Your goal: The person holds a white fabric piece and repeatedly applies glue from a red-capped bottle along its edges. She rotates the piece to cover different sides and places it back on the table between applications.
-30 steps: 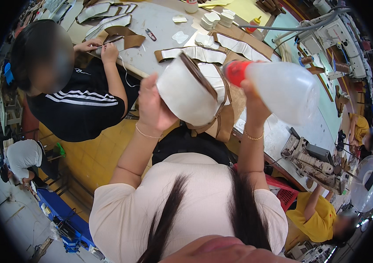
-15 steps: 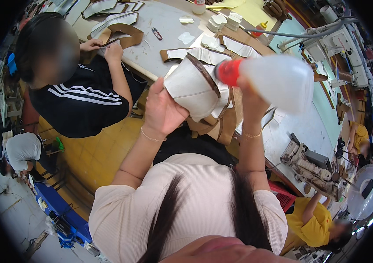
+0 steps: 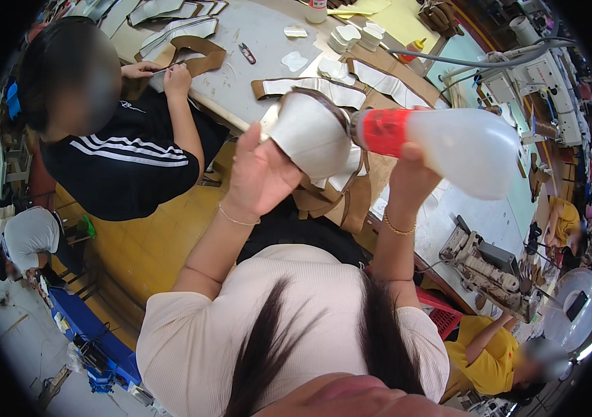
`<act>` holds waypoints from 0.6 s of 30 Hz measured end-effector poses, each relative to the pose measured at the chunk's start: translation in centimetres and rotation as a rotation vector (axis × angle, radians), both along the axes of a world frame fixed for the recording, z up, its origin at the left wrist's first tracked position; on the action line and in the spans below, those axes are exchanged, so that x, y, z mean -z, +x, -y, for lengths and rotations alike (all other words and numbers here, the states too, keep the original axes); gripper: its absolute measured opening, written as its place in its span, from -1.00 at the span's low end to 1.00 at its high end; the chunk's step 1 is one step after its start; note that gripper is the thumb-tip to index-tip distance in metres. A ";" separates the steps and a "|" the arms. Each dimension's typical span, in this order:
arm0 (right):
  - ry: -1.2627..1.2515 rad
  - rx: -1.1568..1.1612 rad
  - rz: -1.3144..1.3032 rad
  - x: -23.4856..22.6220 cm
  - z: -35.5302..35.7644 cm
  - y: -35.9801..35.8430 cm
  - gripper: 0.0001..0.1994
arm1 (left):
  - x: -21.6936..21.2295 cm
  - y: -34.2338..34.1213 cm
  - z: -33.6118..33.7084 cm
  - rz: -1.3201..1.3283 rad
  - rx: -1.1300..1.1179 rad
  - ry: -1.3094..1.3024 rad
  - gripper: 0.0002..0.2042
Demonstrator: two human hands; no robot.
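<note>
My left hand (image 3: pixel 262 175) is closed on a curved, cup-shaped white piece (image 3: pixel 313 135) with a brown rim. Its thumb shows at the near left edge, while some fingers are hidden behind the piece. In my right hand (image 3: pixel 413 170) is a translucent plastic bottle (image 3: pixel 473 147) with a red band round its neck, held on its side. The bottle's dark-tipped mouth points left at the brown rim; whether the two touch I cannot tell. Brown and white strips (image 3: pixel 351 201) lie beneath, at the table's near edge.
Flat white-and-brown pieces (image 3: pixel 313 87), thread snips (image 3: pixel 247 53) and stacked white pads (image 3: pixel 344 37) lie on the table (image 3: pixel 268 21). A co-worker (image 3: pixel 129 153) handles a brown strip at left. Sewing machines (image 3: pixel 487 267) stand at right.
The bottle has shifted right and slightly down in my right hand. The cup-shaped piece has turned in my left hand, so its brown rim shows less.
</note>
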State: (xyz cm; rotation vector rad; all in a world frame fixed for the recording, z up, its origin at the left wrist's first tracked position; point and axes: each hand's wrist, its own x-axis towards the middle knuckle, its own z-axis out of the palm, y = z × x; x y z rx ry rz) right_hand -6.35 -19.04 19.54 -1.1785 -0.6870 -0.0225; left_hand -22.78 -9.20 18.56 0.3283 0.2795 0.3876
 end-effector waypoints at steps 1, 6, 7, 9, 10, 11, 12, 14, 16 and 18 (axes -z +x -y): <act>-0.073 0.005 0.092 0.2 -0.4 -0.6 -0.52 | 0.0 0.1 0.3 -0.016 0.043 -0.008 -0.15; -0.318 -0.365 0.186 2.5 0.2 -1.8 -0.42 | -0.7 0.7 0.7 -0.031 0.151 0.149 -0.08; -0.338 -0.492 0.257 2.7 0.6 -1.3 -0.39 | -0.5 0.5 0.2 0.047 0.179 0.132 -0.09; -0.415 -0.481 0.425 1.6 0.6 -0.4 -0.43 | -0.7 0.6 0.3 0.142 0.152 0.082 -0.06; -0.445 -0.379 0.420 0.8 0.2 0.0 -0.46 | -0.9 0.7 0.4 0.111 0.144 0.086 -0.04; -0.434 -0.279 0.327 0.3 -0.3 0.0 -0.48 | -1.3 0.9 0.4 0.086 0.140 0.090 -0.01; -0.242 -0.173 0.066 -0.1 -1.0 -0.6 -0.55 | -1.4 1.1 0.5 0.060 0.136 0.093 0.01; -0.207 -0.303 0.079 -0.7 -1.0 -0.8 -0.55 | -1.4 1.0 1.1 0.035 0.190 0.123 0.06; -0.207 -0.456 0.157 -0.9 -0.4 -0.8 -0.55 | -1.6 0.8 1.1 0.012 0.248 0.201 0.08; -0.239 -0.533 0.225 -0.9 0.3 -0.3 -0.51 | -1.2 0.6 0.9 0.026 0.270 0.242 0.11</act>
